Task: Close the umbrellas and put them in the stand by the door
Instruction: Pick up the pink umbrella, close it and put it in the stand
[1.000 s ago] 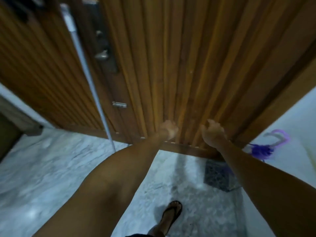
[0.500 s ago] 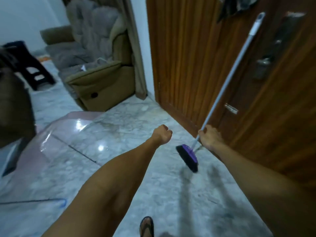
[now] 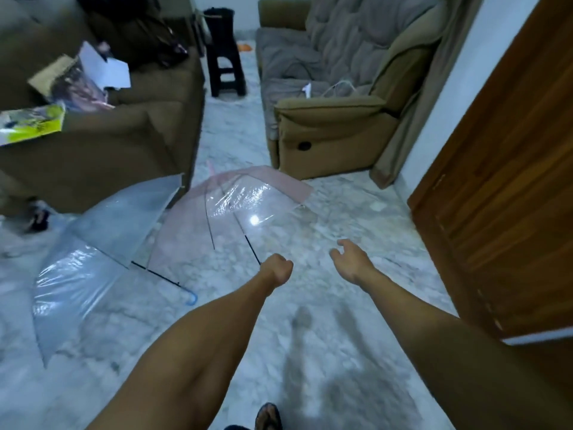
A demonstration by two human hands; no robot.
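Two open see-through umbrellas lie on the marble floor. The pink-edged umbrella (image 3: pixel 235 209) rests in the middle, its dark shaft running down toward my left hand (image 3: pixel 277 270). That hand is curled into a fist with nothing seen in it, and it hides the shaft's end. The blue-tinted umbrella (image 3: pixel 93 243) lies to the left, its blue hooked handle (image 3: pixel 191 297) pointing at me. My right hand (image 3: pixel 349 259) hovers empty above the floor with relaxed fingers, right of the pink umbrella. No umbrella stand is in view.
The wooden door (image 3: pixel 502 187) fills the right side. A tan recliner (image 3: pixel 328 131) stands behind the pink umbrella and a brown sofa (image 3: pixel 124 141) with papers on it at the left. A black stool (image 3: pixel 224 57) is at the back. My sandalled foot (image 3: pixel 269 417) is at the bottom.
My view has swung left from the door into the room, bringing both umbrellas into sight. The broom has left view and my right hand has opened.
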